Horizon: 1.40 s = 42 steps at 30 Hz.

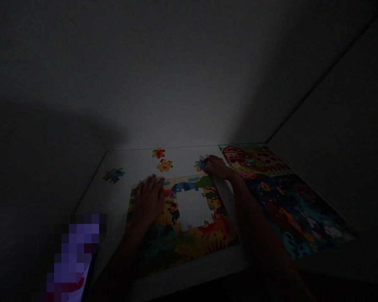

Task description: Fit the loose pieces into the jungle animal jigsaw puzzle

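Note:
A colourful jigsaw puzzle [189, 247] lies on the white table, its frame of pieces joined around a bare gap right of its middle. My left hand [149, 199] rests flat on the puzzle's upper left part, fingers spread. Just beyond the puzzle's top right edge, my right hand [217, 165] has its fingers closed on a blue and yellow puzzle piece [199, 166]. Two loose pieces, a yellow puzzle piece [164, 165] and a red and yellow puzzle piece [158, 153], lie behind the puzzle. Farther left is a blue and brown puzzle piece [114, 175].
On the right lie a farm picture [258, 159] and a dark blue picture [299, 214], one below the other. A glowing, pixelated object [75, 256] stands at the lower left. The table meets a pale wall [176, 84] at the back. Light is dim.

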Each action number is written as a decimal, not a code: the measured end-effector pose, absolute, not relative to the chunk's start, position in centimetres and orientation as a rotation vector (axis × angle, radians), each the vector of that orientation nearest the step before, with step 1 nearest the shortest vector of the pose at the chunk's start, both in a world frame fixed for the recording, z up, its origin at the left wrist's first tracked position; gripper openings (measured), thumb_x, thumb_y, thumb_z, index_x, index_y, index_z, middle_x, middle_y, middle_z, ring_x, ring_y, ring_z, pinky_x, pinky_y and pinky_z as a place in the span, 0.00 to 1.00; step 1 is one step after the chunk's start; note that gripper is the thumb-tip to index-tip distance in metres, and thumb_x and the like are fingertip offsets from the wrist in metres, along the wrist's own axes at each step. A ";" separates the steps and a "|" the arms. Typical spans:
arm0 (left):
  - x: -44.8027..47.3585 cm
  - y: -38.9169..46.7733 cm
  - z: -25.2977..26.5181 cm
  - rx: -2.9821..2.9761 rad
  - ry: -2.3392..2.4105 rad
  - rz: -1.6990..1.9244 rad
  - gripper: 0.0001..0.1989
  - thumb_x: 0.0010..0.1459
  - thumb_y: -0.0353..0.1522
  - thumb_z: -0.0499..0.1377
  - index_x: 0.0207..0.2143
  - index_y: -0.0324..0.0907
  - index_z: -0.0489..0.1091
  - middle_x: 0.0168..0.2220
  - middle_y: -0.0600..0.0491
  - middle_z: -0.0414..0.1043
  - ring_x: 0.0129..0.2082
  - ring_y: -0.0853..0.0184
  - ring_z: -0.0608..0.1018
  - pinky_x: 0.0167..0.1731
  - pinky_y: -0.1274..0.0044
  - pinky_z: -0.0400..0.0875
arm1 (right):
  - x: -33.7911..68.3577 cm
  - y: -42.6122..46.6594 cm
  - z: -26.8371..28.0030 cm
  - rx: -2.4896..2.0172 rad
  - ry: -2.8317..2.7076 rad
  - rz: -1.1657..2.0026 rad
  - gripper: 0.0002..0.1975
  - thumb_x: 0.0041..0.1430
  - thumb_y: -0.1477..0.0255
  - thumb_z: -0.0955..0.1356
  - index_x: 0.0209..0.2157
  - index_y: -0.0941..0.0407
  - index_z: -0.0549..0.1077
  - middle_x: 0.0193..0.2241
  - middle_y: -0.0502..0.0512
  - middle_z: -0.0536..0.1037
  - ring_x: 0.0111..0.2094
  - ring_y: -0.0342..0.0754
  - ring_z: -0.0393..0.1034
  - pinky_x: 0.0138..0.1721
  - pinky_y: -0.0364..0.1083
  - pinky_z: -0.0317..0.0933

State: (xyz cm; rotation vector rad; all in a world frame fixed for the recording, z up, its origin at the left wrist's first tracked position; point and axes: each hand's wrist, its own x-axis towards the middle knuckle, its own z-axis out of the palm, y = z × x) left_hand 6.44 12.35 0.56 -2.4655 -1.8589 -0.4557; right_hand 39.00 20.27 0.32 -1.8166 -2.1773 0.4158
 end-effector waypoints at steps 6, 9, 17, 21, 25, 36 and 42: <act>6.4 12.3 0.8 -2.472 -1.857 -0.451 0.21 0.67 0.31 0.46 0.58 0.41 0.68 0.64 0.42 0.63 0.65 0.55 0.65 0.64 0.56 0.56 | 37.9 20.0 1.0 -1.631 -1.784 0.706 0.23 0.48 0.62 0.72 0.44 0.56 0.67 0.45 0.58 0.74 0.47 0.53 0.68 0.49 0.51 0.63; 6.3 12.3 0.7 -2.480 -1.851 -0.469 0.21 0.67 0.32 0.46 0.58 0.41 0.68 0.64 0.42 0.63 0.65 0.54 0.64 0.64 0.55 0.56 | 36.6 19.3 1.8 -1.399 -1.542 0.839 0.19 0.48 0.61 0.71 0.38 0.54 0.64 0.34 0.50 0.73 0.36 0.48 0.68 0.40 0.47 0.64; 6.4 12.1 0.4 -2.479 -1.864 -0.479 0.21 0.68 0.33 0.47 0.60 0.42 0.66 0.64 0.43 0.62 0.66 0.56 0.63 0.65 0.59 0.53 | 30.9 13.1 3.6 -1.209 -1.632 1.428 0.16 0.48 0.65 0.73 0.37 0.54 0.67 0.34 0.49 0.72 0.35 0.46 0.68 0.38 0.46 0.64; 6.6 12.0 0.8 -2.481 -1.917 -0.459 0.21 0.68 0.34 0.47 0.60 0.42 0.67 0.65 0.43 0.61 0.66 0.57 0.62 0.66 0.58 0.52 | 29.7 11.7 2.2 -1.258 -1.753 1.402 0.13 0.52 0.67 0.70 0.38 0.54 0.68 0.35 0.51 0.73 0.37 0.47 0.68 0.41 0.48 0.64; 6.7 12.0 0.9 -2.482 -1.950 -0.442 0.21 0.68 0.34 0.48 0.60 0.43 0.66 0.65 0.44 0.61 0.66 0.57 0.61 0.66 0.59 0.51 | 29.5 11.7 1.6 -1.356 -1.855 1.244 0.10 0.55 0.70 0.68 0.40 0.55 0.69 0.36 0.52 0.74 0.36 0.47 0.68 0.40 0.48 0.64; 6.7 11.9 0.6 -2.472 -1.928 -0.476 0.21 0.67 0.34 0.48 0.60 0.43 0.66 0.65 0.45 0.61 0.66 0.57 0.61 0.66 0.59 0.51 | 29.1 11.1 0.4 -1.441 -2.001 0.906 0.13 0.54 0.74 0.71 0.43 0.54 0.73 0.43 0.55 0.72 0.40 0.47 0.69 0.43 0.48 0.65; 6.7 12.0 0.6 -2.479 -1.927 -0.463 0.21 0.67 0.34 0.48 0.60 0.43 0.66 0.65 0.44 0.61 0.66 0.56 0.61 0.66 0.59 0.52 | 28.2 10.6 1.8 -1.487 -2.088 0.819 0.11 0.58 0.75 0.69 0.43 0.53 0.74 0.42 0.56 0.74 0.41 0.50 0.71 0.45 0.50 0.66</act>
